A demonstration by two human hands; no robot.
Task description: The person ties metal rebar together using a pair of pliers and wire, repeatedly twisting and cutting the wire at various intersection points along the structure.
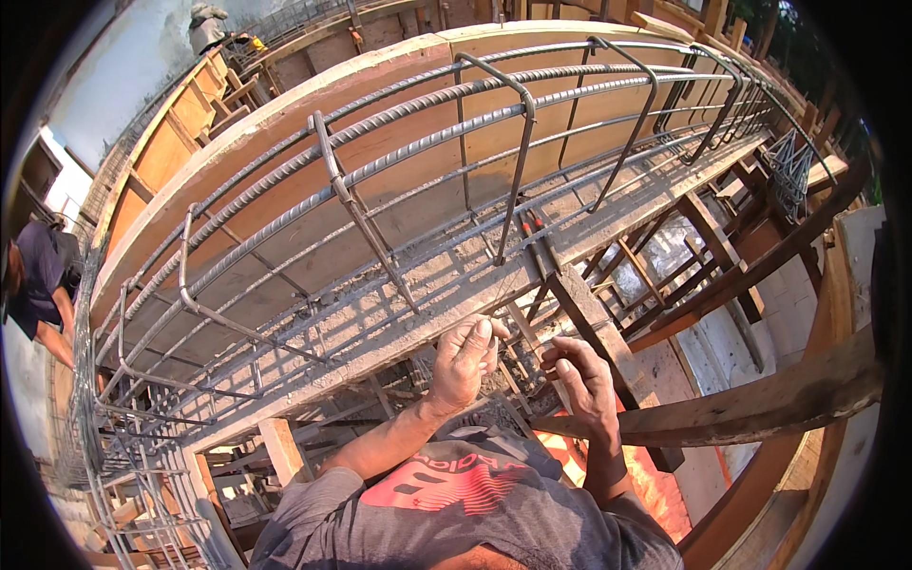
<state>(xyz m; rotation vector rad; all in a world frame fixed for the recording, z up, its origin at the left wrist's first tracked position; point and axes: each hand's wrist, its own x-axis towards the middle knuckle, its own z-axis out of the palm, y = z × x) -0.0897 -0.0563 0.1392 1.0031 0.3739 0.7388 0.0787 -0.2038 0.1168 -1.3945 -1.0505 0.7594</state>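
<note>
My left hand (465, 362) is raised in front of my chest, thumb and fingers pinched together on a thin tie wire. A fine strand rises from near its fingertips toward the plank edge. Just to the right, my right hand (581, 376) has its fingers curled and pinched, with a thin dark strand at the fingertips. Beyond both hands lies a long rebar cage (361, 176) of ribbed bars and bent stirrups. A tool with red-and-dark handles (534, 228), perhaps pincers, rests at the plank edge by a stirrup.
Plywood formwork (399, 109) stands behind the cage, above a dusty bottom board (380, 328). Wooden beams (760, 404) and props cross on the right, with gaps to a lower level. One person (46, 285) is at far left, another (206, 28) at the top.
</note>
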